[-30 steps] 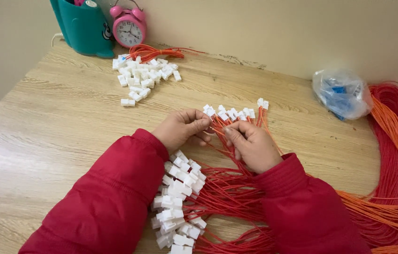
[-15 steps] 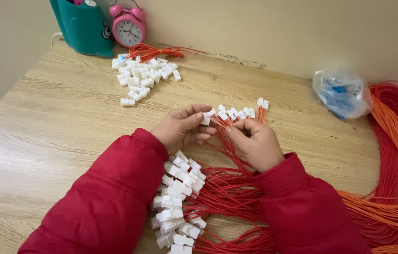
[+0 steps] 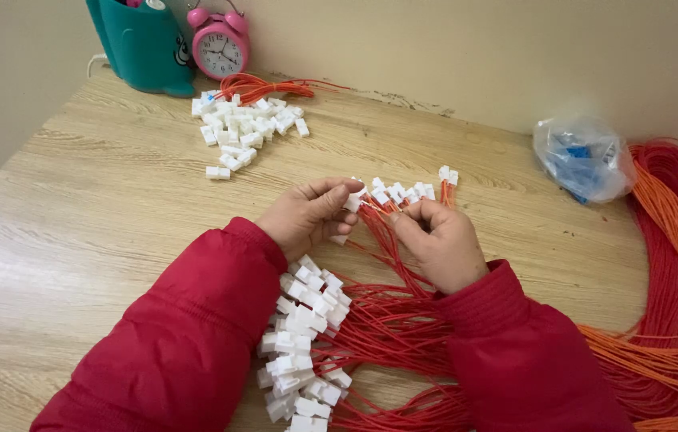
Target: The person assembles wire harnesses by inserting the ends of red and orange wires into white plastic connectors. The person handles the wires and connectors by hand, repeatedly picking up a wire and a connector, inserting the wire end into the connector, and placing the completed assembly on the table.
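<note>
My left hand pinches a small white plastic connector between thumb and fingers. My right hand grips a bundle of red wires whose ends carry white connectors, fanned out just beyond my fingers. The two hands almost touch at the middle of the wooden table. Both arms wear red sleeves. Between my forearms lies a heap of finished white connectors on red wires.
A pile of loose white connectors lies at the back left, with red wire behind it. A teal container and a pink alarm clock stand against the wall. A clear plastic bag and a thick orange-red wire bundle lie at right.
My left hand has moved right, bringing the white connector up to the wire ends held by my right hand. The right hand has barely shifted.
</note>
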